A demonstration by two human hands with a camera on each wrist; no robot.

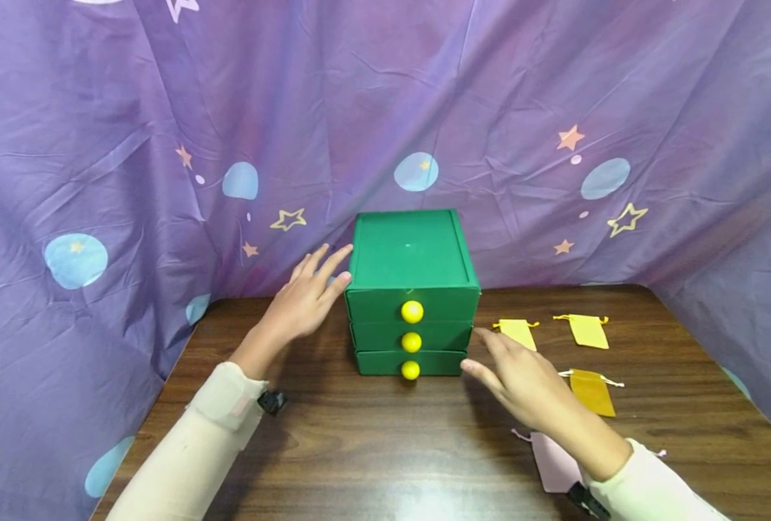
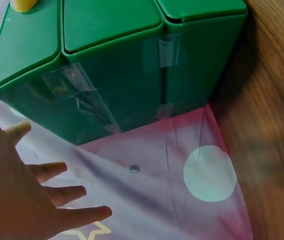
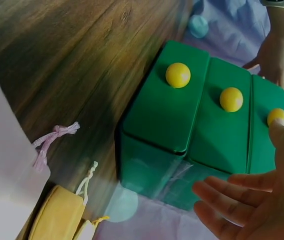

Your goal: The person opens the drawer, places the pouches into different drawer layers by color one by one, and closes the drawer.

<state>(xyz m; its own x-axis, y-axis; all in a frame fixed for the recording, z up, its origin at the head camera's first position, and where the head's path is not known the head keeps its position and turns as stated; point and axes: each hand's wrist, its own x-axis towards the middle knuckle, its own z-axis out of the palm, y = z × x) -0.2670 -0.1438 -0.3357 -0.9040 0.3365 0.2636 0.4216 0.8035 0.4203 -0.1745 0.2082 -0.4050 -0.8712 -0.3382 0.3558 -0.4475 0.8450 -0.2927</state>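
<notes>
A green three-drawer box (image 1: 414, 250) stands on the table, its drawers closed, with a round yellow knob (image 1: 412, 312) on each front. Beside its upper left edge is my left hand (image 1: 302, 302), fingers spread and holding nothing; whether the thumb touches the box I cannot tell. My right hand (image 1: 525, 380) reaches toward the lower right side with extended fingers, likewise holding nothing. In the right wrist view, that hand (image 3: 261, 197) overlaps the box's side, so contact is unclear. Clear tape (image 2: 84, 90) runs over the drawer seams on the left side.
To the right lie two pale yellow drawstring pouches (image 1: 589, 331), a mustard pouch (image 1: 592, 394) and a pink pouch (image 1: 554, 463), the last partly under my right forearm. Behind the wooden table (image 1: 333, 449) hangs a purple cloth (image 1: 359, 108) with stars.
</notes>
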